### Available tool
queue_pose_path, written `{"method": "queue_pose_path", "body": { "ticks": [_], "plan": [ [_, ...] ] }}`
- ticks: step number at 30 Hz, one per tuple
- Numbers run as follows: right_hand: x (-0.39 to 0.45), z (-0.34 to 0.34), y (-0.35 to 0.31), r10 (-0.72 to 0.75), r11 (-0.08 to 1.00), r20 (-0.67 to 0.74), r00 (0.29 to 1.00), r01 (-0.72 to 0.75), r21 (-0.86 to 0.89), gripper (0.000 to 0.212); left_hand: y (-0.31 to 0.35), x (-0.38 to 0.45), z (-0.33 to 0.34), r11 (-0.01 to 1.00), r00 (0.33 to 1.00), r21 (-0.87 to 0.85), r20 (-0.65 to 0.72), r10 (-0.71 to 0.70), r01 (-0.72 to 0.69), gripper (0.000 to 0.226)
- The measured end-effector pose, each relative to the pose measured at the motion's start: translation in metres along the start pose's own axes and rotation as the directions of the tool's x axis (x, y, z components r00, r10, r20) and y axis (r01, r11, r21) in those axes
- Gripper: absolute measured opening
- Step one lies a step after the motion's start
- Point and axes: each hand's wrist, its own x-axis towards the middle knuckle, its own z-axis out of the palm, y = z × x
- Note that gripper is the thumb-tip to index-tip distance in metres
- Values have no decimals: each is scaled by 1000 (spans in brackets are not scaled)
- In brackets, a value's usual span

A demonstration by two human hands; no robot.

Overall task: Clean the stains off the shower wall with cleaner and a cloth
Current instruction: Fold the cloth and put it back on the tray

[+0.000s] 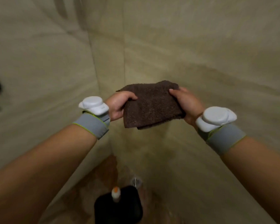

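I see both hands raised in front of the shower wall, holding a folded brown cloth between them. My left hand grips the cloth's left edge, thumb on top and fingers curled under it. My right hand grips the right edge the same way, thumb pressed onto the top and fingers tucked beneath, out of view. The cloth hangs in the air near the corner where two beige walls meet, not touching them. Each wrist wears a grey band with a white puck on it. Far below, on the floor, a bottle with an orange tip stands on a black stool, beside the drain.
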Motion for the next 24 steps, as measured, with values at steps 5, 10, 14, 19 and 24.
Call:
{"method": "queue_pose_path", "body": {
  "ticks": [5, 10, 14, 19, 24],
  "plan": [
    [0, 2, 105, 191, 981, 116, 975, -185, -65, 26, -103, 2, -15, 978, 967, -83, -154, -203, 192, 29],
    [-13, 0, 233, 392, 912, 168, 905, -359, -197, 35, -225, 6, -34, 897, 857, -143, -265, -443, 419, 27],
    [-31, 3, 333, 542, 838, 209, 814, -503, -212, 41, -321, 10, -56, 817, 780, -203, -244, -576, 540, 33],
    [-40, 17, 460, 663, 746, 198, 722, -618, -248, 42, -428, 36, -85, 753, 731, -223, -187, -657, 619, 52],
    [-24, 37, 564, 666, 742, 148, 731, -630, -227, 41, -523, 86, -117, 786, 739, -222, -268, -618, 576, 55]
  ]
}}
